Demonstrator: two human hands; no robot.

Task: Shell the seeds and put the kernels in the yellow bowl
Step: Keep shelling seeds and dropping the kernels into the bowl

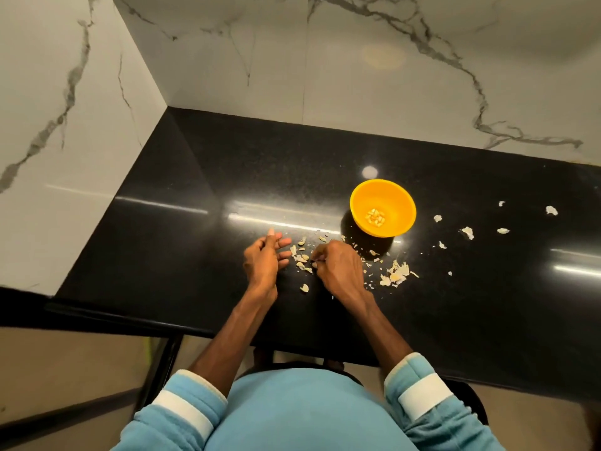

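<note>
A small cluster of pale, flat, teardrop-shaped unshelled seeds (300,257) lies to the near left of the round yellow plastic bowl (400,203), close to it but not touching. The right hand (338,268) sits between that cluster and the bowl, its fingers curled with the tips down at the cluster's edge; whether they pinch a seed I cannot tell. The left hand (263,258) is on the far side of the seeds from the bowl, fingers loosely spread, with nothing visible in it. The bowl lies ahead and to the right of the right hand, which is the nearer hand for a drop. A few cream kernels (375,217) rest on the bowl's smooth bottom. Thin, jagged, papery shell flakes (395,276) are heaped on the bowl's near side, and more are scattered to its right, on the glossy speckled black stone countertop (195,222). A white, grey-veined marble wall (357,76) rises behind the bowl.
</note>
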